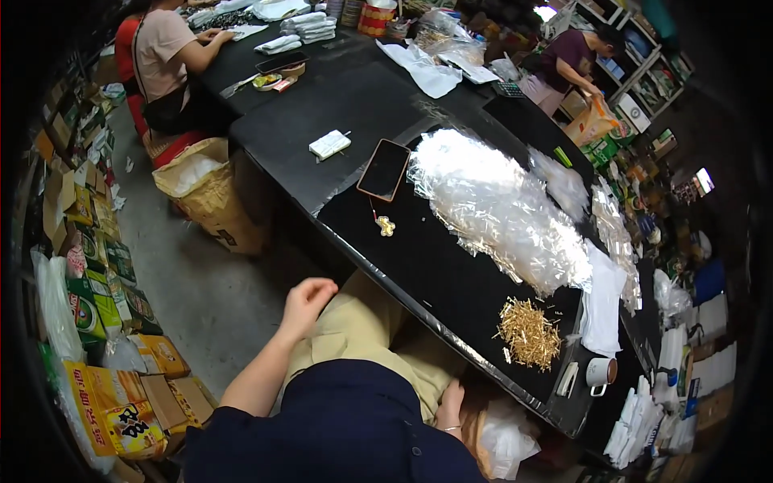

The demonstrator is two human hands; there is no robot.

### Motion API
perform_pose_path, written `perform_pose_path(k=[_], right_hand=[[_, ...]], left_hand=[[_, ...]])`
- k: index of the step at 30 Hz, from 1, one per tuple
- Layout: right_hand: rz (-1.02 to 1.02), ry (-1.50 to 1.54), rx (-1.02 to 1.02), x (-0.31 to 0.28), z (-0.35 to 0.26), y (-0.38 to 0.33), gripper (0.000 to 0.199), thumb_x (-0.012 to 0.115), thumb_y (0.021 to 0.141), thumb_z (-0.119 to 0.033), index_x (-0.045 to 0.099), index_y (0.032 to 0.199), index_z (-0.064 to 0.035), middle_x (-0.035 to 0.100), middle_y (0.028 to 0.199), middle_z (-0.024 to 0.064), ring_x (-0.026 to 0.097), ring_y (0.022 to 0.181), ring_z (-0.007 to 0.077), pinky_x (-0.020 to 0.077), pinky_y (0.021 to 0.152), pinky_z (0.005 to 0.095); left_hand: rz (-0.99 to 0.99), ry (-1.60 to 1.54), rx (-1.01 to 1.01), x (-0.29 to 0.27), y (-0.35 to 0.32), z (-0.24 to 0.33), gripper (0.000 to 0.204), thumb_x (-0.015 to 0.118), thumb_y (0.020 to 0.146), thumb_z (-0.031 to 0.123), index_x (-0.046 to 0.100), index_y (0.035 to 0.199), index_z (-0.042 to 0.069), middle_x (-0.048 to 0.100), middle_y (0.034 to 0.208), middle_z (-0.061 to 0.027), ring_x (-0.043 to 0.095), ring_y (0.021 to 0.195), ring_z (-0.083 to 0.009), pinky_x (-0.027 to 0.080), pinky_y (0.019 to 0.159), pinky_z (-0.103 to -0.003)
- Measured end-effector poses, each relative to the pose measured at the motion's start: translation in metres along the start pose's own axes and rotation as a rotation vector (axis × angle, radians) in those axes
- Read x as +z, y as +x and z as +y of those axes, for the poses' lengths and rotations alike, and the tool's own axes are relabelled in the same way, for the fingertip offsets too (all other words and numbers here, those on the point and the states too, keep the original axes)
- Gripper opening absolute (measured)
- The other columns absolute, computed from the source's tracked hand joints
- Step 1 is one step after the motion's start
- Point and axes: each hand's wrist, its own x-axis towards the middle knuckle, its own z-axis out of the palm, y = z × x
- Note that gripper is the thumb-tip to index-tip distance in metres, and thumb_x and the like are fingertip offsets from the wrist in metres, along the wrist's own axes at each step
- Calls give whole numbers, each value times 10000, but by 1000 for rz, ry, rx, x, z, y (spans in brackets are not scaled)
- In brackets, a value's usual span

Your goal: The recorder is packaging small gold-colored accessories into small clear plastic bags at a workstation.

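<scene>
I sit at a long black table. My left hand rests loosely curled on my knee, holding nothing. My right hand lies on my thigh below the table edge, touching a white plastic bag; its fingers are partly hidden. On the table in front of me lie a heap of thin golden sticks and a big pile of clear plastic sleeves. A phone with a small charm lies face down to the left of the pile.
A white cup and a white cloth sit at the right end. A small white packet lies further up. A brown sack and stacked cartons line the floor at left. Two other people work at the far end.
</scene>
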Motion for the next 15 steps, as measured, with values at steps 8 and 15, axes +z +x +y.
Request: perform_pose_path(k=[8,15], right_hand=[[-131,-196,-288,-5,-44,-11,567,684,854,-241,509,1246,130,565,1261,247,531,1176,323,381,1023,366],[57,-202,-436,-28,-18,-38,696,711,846,-284,413,1335,113,458,1369,259,439,1274,345,332,1073,381]], left_hand=[[499,462,600,-40,163,100,293,683,872,217,637,1068,4,671,1031,-128,643,935,-243,507,808,-352],[369,1129,-16,-38,312,122,600,779,706,487,694,1025,-14,687,1057,-192,673,917,-323,515,771,-434]])
